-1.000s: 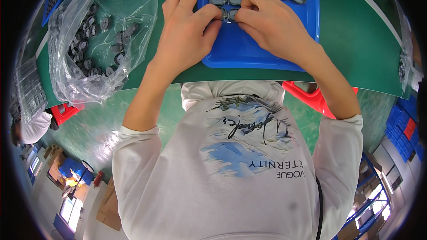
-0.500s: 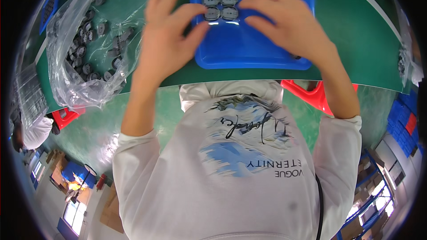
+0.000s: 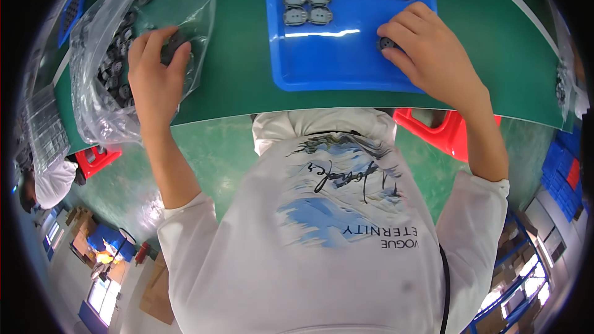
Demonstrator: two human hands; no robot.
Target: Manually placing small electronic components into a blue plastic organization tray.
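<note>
A green table [image 3: 482, 43] carries the work. On it lies a blue tray [image 3: 337, 55], flat near the table's front edge. To the tray's left, apart from it, a clear plastic bag [image 3: 105, 49] of small dark parts sprawls across the green top.

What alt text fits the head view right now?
Seen from above, a person's left hand reaches into a clear plastic bag of small dark parts while the right hand holds one part over a blue tray on a green table.

left hand [image 3: 154, 74] hides the part under it; plastic bag [image 3: 124, 37] veils the rest.
</note>
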